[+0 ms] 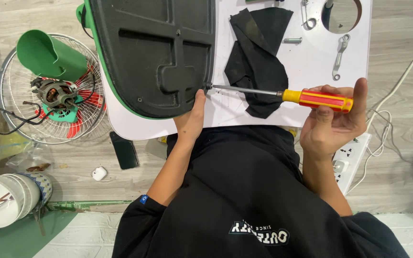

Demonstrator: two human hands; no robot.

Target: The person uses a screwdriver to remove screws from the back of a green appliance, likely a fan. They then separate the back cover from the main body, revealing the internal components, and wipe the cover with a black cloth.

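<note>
On the white board (311, 67) across the person's lap, seen from the head camera, lies a black fan base (154, 52), underside up, with a green rim. The right hand (333, 122) is clenched around the red-and-yellow handle of a screwdriver (283, 94), whose tip meets a screw at the base's near corner. The left hand (192, 117) presses its fingers against that same edge, steadying it; it grips nothing that I can see. My reading: a screw is being turned at the base, and that calls for keeping the shaft in line with the screw while the left hand braces.

Counted: one screwdriver, one base, one black cloth (256, 57), one small wrench (340, 55), one loose bolt (292, 40). On the floor: one fan grille (13, 119) carrying one motor (56, 93) and one green housing (48, 55), one phone (124, 150), one power strip (352, 155).
</note>
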